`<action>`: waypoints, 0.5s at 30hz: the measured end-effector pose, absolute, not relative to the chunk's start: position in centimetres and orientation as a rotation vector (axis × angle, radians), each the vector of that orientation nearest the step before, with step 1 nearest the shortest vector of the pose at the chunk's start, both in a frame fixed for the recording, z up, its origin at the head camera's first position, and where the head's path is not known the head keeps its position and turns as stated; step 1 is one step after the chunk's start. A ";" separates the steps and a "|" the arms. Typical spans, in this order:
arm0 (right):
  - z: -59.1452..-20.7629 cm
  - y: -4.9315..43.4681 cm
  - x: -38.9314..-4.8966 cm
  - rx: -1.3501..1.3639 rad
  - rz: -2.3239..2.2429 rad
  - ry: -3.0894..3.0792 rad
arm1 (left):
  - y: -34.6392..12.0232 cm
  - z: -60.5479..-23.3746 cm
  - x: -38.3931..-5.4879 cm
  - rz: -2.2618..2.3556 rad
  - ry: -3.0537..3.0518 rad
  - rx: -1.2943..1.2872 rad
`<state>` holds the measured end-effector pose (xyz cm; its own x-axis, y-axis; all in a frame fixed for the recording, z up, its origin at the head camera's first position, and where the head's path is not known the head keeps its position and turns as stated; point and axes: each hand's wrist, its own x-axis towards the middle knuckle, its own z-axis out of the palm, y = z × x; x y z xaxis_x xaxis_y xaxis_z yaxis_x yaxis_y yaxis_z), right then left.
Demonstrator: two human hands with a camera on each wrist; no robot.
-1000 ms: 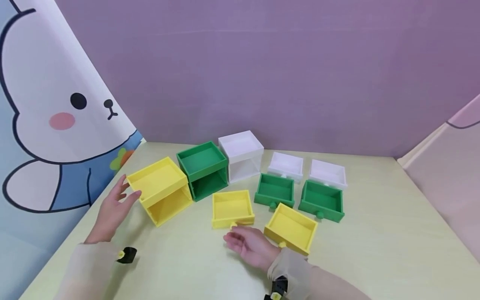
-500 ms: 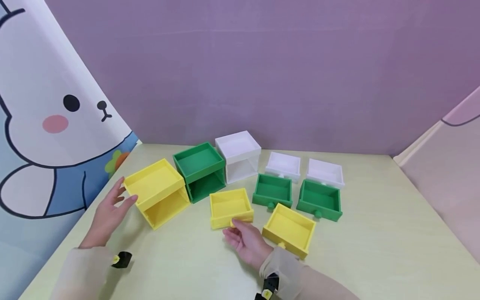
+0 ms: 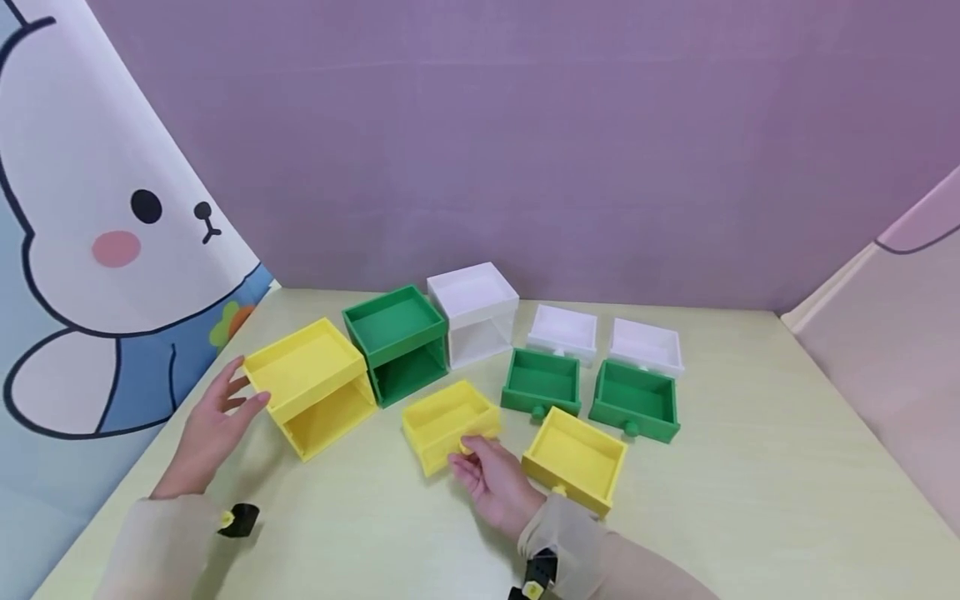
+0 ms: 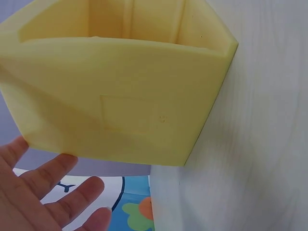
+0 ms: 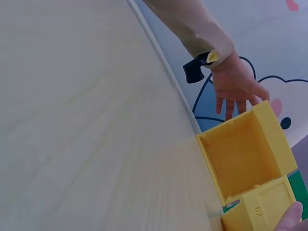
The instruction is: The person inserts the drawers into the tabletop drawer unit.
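In the head view, my right hand (image 3: pixel 495 492) pinches the knob of a yellow drawer (image 3: pixel 450 421), which is turned at an angle on or just over the table. The drawer's front covers part of the right wrist view, with a thumb at its edge. My left hand (image 3: pixel 210 437) touches the left side of a yellow cabinet (image 3: pixel 307 371), fingers spread and not wrapped round it. The cabinet's lower front is an open hollow, seen also in the right wrist view. A second yellow drawer (image 3: pixel 576 458) lies right of my right hand.
Beside the yellow cabinet stand a green cabinet (image 3: pixel 395 321) and a white cabinet (image 3: pixel 474 292). Two green drawers (image 3: pixel 542 382) and two white drawers (image 3: pixel 647 343) lie on the table (image 3: pixel 772 467) to the right. A purple backdrop (image 3: pixel 480 150) rises behind.
My right hand has taken the yellow drawer by its knob. The drawer has turned and shifted slightly left toward the cabinet. My left hand stays at the cabinet's side.
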<state>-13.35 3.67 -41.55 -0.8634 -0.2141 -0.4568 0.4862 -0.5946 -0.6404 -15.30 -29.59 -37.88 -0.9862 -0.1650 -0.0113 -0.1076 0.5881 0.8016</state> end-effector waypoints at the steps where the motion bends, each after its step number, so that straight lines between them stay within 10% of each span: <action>1: -41.5 3.5 -13.2 0.468 -2.443 1.138 | -29.6 -37.8 -15.3 -1.382 -2.741 0.236; 15: -40.5 0.3 -12.0 0.356 -2.304 1.247 | -29.5 -37.8 -15.3 -1.404 -2.738 0.224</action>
